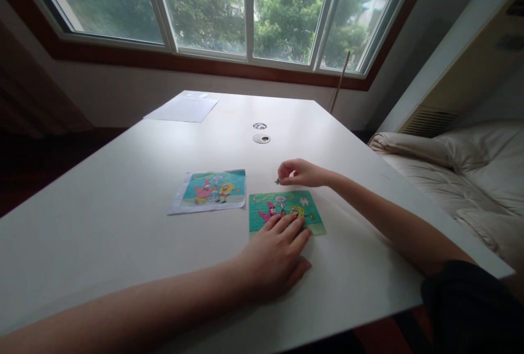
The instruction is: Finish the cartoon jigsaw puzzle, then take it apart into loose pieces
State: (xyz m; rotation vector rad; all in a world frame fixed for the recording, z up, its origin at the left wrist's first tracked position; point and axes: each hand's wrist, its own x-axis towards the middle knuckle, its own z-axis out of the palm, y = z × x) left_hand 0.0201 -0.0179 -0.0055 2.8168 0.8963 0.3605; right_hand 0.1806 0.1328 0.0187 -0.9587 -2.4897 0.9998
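A cartoon jigsaw puzzle [301,204] lies flat on the white table [123,190], with one piece-shaped gap near its upper right. My left hand [276,255] rests flat on its near edge, fingers spread over the picture. My right hand [301,172] hovers just beyond the puzzle's far edge, fingers pinched on a small green puzzle piece [277,181]. A printed reference picture [210,190] of the same cartoon lies to the left of the puzzle.
A sheet of paper [182,108] lies at the far left of the table. Two round cable ports [261,138] sit in the middle. A bed with pale bedding [458,163] stands to the right, a window behind.
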